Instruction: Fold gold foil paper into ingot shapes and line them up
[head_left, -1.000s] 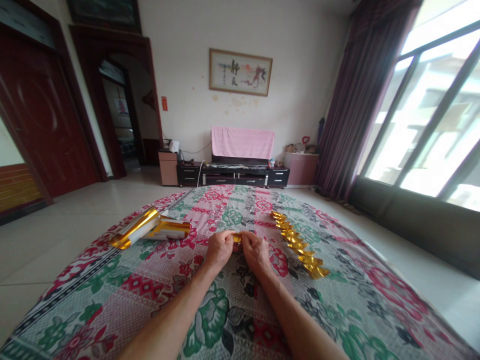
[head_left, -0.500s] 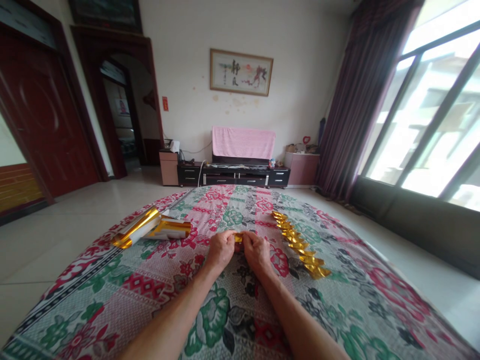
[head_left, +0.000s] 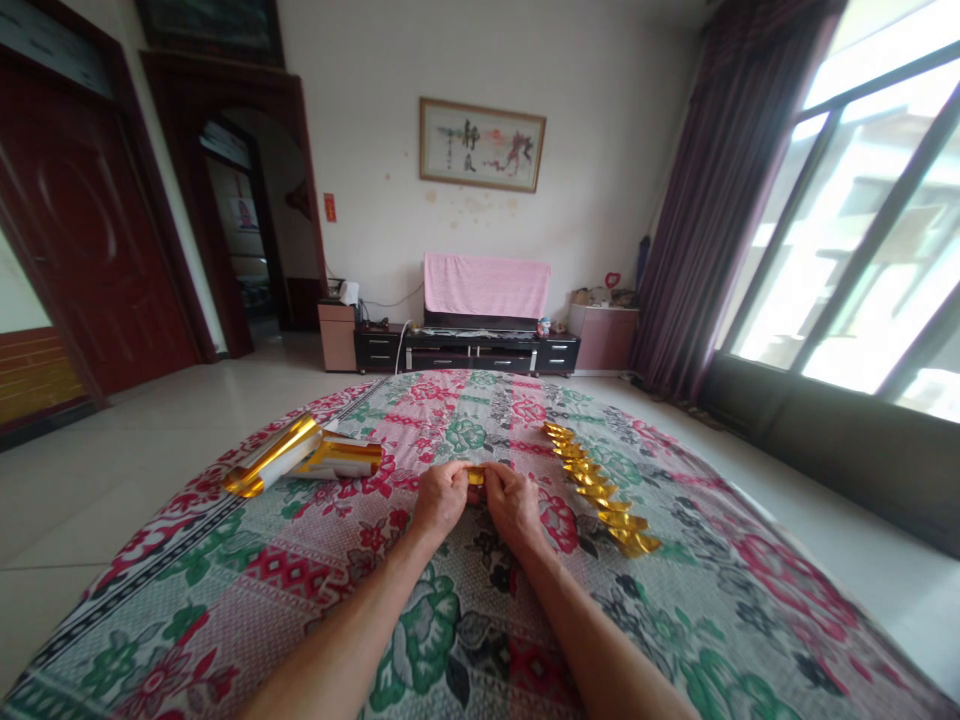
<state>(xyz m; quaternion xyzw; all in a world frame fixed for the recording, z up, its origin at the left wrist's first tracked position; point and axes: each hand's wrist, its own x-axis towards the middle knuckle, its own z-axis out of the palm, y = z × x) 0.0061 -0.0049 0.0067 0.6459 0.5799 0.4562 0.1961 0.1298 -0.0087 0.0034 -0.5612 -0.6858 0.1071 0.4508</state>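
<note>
Head view: hands (head_left: 444, 497) partly hide gold piece (head_left: 476, 477); shape unclear.

I am noting a pale wall (head_left: 615, 120) that is rising ahead and showing brownish stains (head_left: 480, 207) under a framed picture (head_left: 482, 145). A low black cabinet (head_left: 442, 362) is standing against it, with pinkish units (head_left: 604, 340) flanking both ends; a pink cloth (head_left: 487, 285) is draping over something dark on top. On the left, a dark red door (head_left: 97, 210) is standing shut, and a dark doorframe (head_left: 180, 130) is opening onto a dimmer room. On the right, a purple curtain (head_left: 690, 210) is hanging beside large windows (head_left: 862, 230); bright daylight is coming through and glossing the light floor tiles (head_left: 142, 430).
</note>
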